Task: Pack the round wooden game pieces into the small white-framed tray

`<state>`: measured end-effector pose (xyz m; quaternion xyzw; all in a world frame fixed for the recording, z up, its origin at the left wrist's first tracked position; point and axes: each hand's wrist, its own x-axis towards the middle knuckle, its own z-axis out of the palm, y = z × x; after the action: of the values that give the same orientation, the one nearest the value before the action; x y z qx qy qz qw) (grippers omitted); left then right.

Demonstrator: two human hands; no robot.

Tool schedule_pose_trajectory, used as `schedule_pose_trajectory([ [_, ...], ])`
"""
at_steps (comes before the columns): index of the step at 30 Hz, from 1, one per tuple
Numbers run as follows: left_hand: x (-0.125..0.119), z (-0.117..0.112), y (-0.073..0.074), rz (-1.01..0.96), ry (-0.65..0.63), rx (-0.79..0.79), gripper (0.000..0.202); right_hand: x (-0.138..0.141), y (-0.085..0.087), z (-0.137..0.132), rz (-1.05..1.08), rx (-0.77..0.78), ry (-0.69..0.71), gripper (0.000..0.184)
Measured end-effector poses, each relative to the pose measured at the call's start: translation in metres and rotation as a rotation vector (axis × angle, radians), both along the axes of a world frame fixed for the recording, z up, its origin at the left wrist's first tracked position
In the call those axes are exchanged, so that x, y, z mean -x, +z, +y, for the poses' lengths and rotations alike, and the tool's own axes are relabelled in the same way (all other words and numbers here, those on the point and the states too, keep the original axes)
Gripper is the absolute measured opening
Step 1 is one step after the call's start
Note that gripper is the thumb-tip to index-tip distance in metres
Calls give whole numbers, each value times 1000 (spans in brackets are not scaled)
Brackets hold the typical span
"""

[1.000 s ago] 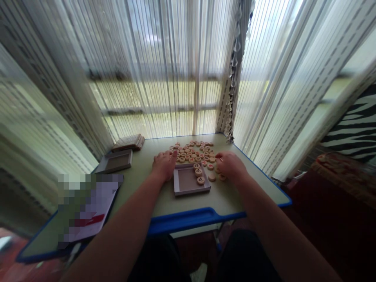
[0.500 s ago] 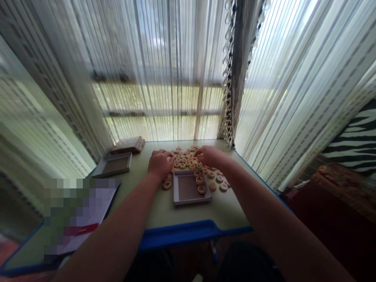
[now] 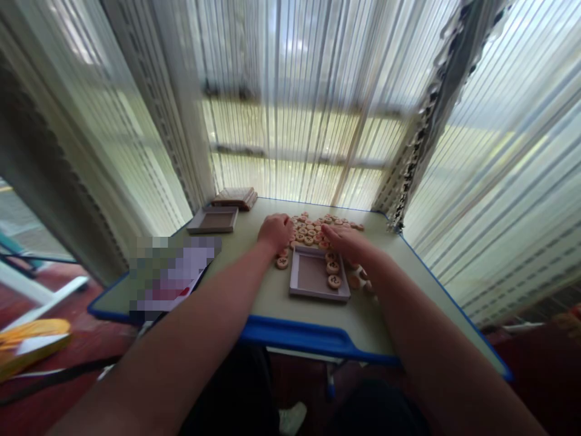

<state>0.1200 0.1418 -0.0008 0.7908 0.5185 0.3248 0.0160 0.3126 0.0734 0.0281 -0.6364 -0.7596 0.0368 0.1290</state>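
Note:
Many round wooden xiangqi pieces (image 3: 308, 231) with dark or red characters lie crowded together on the desk. At the left edge of this heap is my left hand (image 3: 275, 232), its fingers curled and their tips hidden; whether a piece is inside cannot be made out. My right hand (image 3: 344, 240) reaches over the heap's right side, fingers stretched out to the left and touching or just above the pieces. Just in front stands a shallow open box (image 3: 297, 295), with a short column of pieces (image 3: 333, 267) along its right side. One loose piece (image 3: 282, 263) sits left of the box.
A second shallow tray (image 3: 212, 229) and a folded brown stack (image 3: 235, 197) are at the back left. A blurred-out sheet or booklet (image 3: 181, 272) lies at the left. The desk has a blue raised edge (image 3: 295, 335). Curtains (image 3: 295, 109) hang behind it.
The view has turned left, so everything appears further right. My right hand has flattened, fingers stretched over the pieces. My left hand is more curled beside the heap.

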Motion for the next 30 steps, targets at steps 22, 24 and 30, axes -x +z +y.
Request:
schedule_pose_trajectory([
  [22, -1, 5, 18, -34, 70, 77, 29, 22, 9, -22, -145, -186, -71, 36],
  [24, -2, 7, 14, -82, 80, 178, 32, 19, 13, -23, -137, -146, -146, 48],
  [30, -3, 3, 15, -284, 74, 216, 29, 11, 19, -23, -84, -157, -284, 59],
])
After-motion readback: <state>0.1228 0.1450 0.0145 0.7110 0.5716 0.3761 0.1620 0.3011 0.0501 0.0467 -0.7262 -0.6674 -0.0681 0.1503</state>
